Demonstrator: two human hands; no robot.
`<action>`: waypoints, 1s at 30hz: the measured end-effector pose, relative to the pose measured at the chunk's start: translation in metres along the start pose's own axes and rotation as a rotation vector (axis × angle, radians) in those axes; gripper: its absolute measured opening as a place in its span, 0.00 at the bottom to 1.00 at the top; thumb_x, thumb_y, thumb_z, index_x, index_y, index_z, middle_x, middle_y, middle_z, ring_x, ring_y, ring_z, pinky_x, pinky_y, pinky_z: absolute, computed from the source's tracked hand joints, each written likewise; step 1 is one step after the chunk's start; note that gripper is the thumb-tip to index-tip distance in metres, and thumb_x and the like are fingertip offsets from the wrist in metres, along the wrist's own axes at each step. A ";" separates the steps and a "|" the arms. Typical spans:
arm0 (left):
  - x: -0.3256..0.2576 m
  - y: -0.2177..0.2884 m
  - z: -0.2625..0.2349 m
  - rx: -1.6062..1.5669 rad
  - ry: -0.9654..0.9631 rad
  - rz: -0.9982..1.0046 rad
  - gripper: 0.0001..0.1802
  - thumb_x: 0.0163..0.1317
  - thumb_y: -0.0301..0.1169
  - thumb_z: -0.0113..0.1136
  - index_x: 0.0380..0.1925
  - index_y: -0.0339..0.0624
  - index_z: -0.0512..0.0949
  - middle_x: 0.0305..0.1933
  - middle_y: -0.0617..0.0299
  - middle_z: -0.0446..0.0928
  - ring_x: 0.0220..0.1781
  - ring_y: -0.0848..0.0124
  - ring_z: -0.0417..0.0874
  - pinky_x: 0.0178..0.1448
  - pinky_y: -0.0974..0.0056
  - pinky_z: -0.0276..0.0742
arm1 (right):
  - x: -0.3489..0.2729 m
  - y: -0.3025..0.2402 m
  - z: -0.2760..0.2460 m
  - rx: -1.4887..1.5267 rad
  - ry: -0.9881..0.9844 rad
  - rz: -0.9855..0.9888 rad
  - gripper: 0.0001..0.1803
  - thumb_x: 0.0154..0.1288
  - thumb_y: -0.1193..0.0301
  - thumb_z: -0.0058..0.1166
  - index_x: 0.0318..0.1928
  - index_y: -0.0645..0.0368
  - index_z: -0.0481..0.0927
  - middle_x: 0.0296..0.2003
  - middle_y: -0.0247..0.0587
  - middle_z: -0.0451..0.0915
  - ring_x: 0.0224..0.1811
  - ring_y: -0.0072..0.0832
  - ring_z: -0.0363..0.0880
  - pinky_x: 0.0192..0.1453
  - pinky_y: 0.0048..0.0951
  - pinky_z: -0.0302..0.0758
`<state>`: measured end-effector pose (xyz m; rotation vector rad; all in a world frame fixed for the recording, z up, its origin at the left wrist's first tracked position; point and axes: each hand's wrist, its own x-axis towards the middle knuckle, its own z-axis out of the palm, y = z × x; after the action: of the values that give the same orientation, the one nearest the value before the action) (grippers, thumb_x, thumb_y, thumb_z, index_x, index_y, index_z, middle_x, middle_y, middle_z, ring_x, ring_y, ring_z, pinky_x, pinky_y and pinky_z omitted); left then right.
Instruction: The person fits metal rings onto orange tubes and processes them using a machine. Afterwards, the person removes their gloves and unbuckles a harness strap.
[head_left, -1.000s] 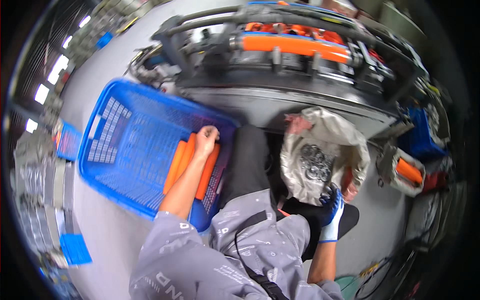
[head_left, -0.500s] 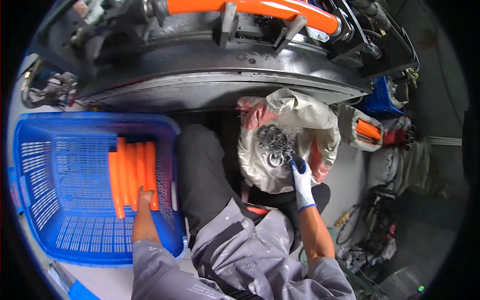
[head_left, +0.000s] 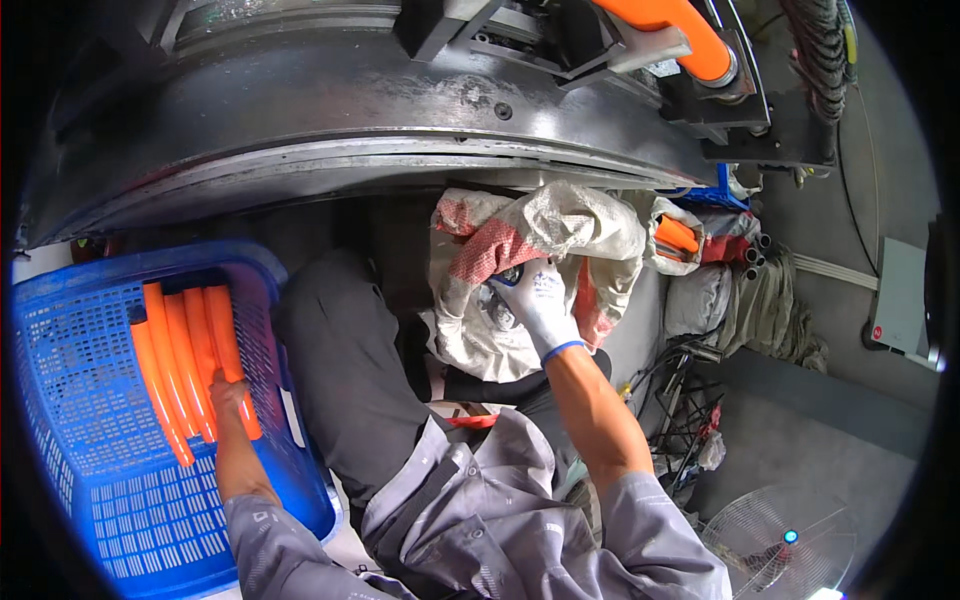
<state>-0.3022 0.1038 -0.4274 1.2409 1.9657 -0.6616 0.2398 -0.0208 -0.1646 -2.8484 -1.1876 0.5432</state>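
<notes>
Several orange tubes (head_left: 177,350) lie side by side in a blue plastic basket (head_left: 140,568) at my left. My bare left hand (head_left: 230,395) is closed around the rightmost tube near its lower end. My right hand (head_left: 537,297), in a white glove with dark blue fingertips, reaches into a white woven sack (head_left: 590,225) with red patches. Its fingers curl down among shiny metal rings (head_left: 498,312); the sack's folded rim and the hand hide most of the rings, and what the fingers hold cannot be made out.
A dark metal machine bed (head_left: 350,100) spans the far side, with an orange hose (head_left: 690,35) mounted on it. Right of the sack stands a smaller bag (head_left: 672,262) with orange pieces. A wire-caged fan (head_left: 780,540) is at the lower right, with tangled cables near it.
My right hand has moved farther and to the left inside the sack, pressing deeper into the rings. My left hand stays at the tubes. The view has shifted, bringing the fan in.
</notes>
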 end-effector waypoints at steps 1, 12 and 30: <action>-0.002 0.004 -0.005 0.050 -0.019 -0.029 0.52 0.43 0.31 0.68 0.70 0.35 0.53 0.64 0.39 0.67 0.67 0.52 0.69 0.70 0.59 0.66 | 0.003 -0.001 -0.001 -0.062 -0.108 0.077 0.30 0.52 0.53 0.65 0.49 0.62 0.78 0.44 0.55 0.80 0.45 0.49 0.80 0.51 0.43 0.76; -0.106 0.012 -0.057 -0.501 -0.202 0.201 0.36 0.38 0.16 0.61 0.55 0.33 0.66 0.46 0.52 0.76 0.48 0.59 0.79 0.54 0.59 0.77 | -0.008 0.038 0.029 0.058 0.145 0.053 0.21 0.51 0.63 0.64 0.45 0.61 0.80 0.38 0.52 0.82 0.44 0.47 0.81 0.50 0.41 0.76; -0.475 0.183 -0.160 0.166 0.363 1.428 0.34 0.41 0.28 0.67 0.55 0.44 0.72 0.44 0.48 0.81 0.46 0.52 0.84 0.51 0.58 0.78 | -0.183 0.065 -0.032 2.761 -0.608 -0.074 0.23 0.74 0.58 0.45 0.61 0.60 0.71 0.56 0.46 0.77 0.56 0.50 0.77 0.49 0.40 0.82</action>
<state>-0.0454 0.0344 0.0355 2.4787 0.7774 0.1721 0.1755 -0.1899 -0.0864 -0.1953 0.1793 1.2554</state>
